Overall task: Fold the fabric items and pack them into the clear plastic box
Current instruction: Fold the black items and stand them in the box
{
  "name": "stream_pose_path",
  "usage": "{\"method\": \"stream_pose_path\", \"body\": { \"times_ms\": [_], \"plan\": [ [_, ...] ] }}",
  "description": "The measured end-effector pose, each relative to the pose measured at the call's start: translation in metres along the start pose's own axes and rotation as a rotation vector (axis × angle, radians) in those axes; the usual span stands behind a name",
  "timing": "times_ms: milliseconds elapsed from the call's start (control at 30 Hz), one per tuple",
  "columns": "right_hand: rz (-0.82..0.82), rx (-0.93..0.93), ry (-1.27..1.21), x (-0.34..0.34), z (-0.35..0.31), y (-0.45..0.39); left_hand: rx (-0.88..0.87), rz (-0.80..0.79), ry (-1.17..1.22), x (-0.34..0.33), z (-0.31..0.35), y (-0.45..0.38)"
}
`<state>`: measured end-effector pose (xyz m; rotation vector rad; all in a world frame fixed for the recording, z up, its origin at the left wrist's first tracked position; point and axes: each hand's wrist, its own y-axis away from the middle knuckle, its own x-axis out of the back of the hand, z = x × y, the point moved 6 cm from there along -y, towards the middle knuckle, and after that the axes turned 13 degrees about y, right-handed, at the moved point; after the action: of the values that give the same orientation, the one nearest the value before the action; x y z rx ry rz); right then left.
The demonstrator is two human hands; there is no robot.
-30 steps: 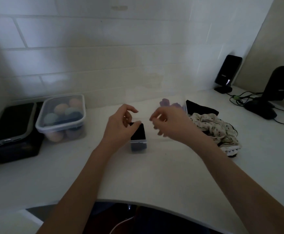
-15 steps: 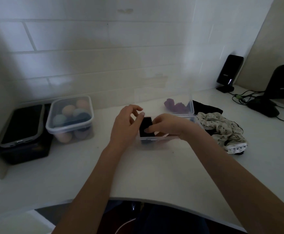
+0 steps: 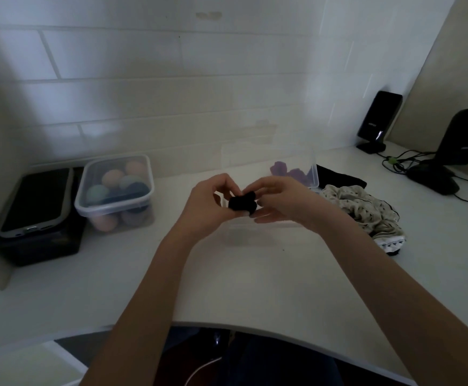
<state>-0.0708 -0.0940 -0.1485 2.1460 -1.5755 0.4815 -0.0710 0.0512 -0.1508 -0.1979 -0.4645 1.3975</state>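
A small black folded fabric piece (image 3: 241, 204) is held over the clear plastic box (image 3: 314, 174), which stands on the white counter. My left hand (image 3: 207, 207) pinches its left side, and my right hand (image 3: 280, 203) pinches its right side from above. A purple fabric item (image 3: 288, 171) lies in the far right corner of the box. To the right of the box lie a black cloth (image 3: 338, 178) and a crumpled white patterned cloth (image 3: 366, 211).
A lidded plastic container of coloured balls (image 3: 115, 190) stands at the left, beside a phone (image 3: 36, 201) on a black box. Two black speakers (image 3: 377, 121) (image 3: 464, 137) and cables sit at the far right. The counter's front edge curves near me.
Both hands have closed on the black fabric piece and lifted it out of the box's left end; it is now bunched between the fingertips above the box.
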Motion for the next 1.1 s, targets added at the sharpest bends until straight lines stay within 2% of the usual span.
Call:
{"method": "stream_pose_path", "body": {
  "times_ms": [167, 367, 433, 533, 633, 767, 867, 1100],
  "plan": [
    [-0.081, -0.077, -0.143, -0.007, 0.001, 0.000, 0.038, -0.172, 0.008, -0.004, -0.001, -0.005],
    [-0.069, -0.050, -0.091, -0.012, 0.001, -0.004, 0.081, -0.327, -0.037, -0.007, 0.002, -0.002],
    [-0.023, -0.041, 0.054, -0.014, 0.002, -0.005, 0.140, -0.283, 0.097, -0.002, 0.000, -0.002],
    [0.039, -0.017, 0.381, -0.018, -0.001, -0.011, 0.182, -0.071, 0.270, 0.006, -0.006, -0.006],
    [0.046, 0.037, 0.670, -0.026, -0.009, -0.016, 0.130, 0.012, 0.205, 0.004, -0.005, -0.005],
    [0.047, 0.126, 0.794, -0.028, -0.019, -0.017, 0.058, 0.017, 0.001, -0.002, -0.005, -0.001],
    [0.084, 0.139, 1.043, -0.025, -0.024, -0.016, 0.032, 0.049, -0.088, -0.003, -0.006, -0.002],
    [0.014, 0.144, 1.250, -0.032, -0.034, -0.017, -0.018, 0.098, -0.111, -0.008, -0.012, -0.004]
  ]
}}
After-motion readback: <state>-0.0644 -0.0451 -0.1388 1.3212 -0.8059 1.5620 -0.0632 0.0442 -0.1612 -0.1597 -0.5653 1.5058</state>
